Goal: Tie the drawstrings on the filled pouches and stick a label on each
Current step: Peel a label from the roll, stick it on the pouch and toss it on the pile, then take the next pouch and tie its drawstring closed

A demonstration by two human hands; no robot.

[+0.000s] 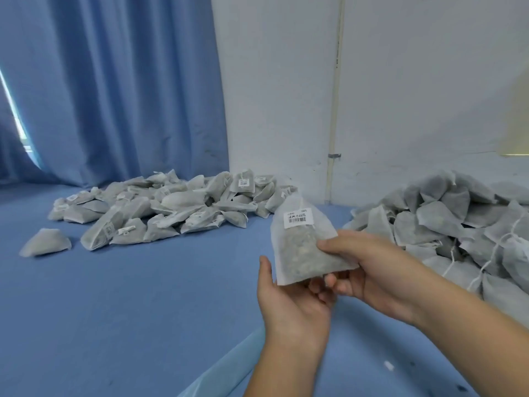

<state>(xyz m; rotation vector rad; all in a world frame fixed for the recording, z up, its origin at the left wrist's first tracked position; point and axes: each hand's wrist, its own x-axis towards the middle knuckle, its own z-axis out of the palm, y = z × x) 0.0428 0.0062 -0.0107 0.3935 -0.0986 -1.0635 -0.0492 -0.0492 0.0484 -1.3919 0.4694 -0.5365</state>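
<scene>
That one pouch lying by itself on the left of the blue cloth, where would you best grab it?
Probably from straight above, pinching the lone pouch across its bulging middle. It lies flat on the blue cloth, apart from the labelled heap, with bare cloth all round it.

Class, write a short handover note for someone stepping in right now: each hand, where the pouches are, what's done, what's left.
Right hand: pinches the held pouch at its side edge.
Left hand: open, cupped under its bottom edge.
Done: label is on it; labelled pile lies at the far left.
Left: knot unclear, check it; right pile shows no labels.
</scene>
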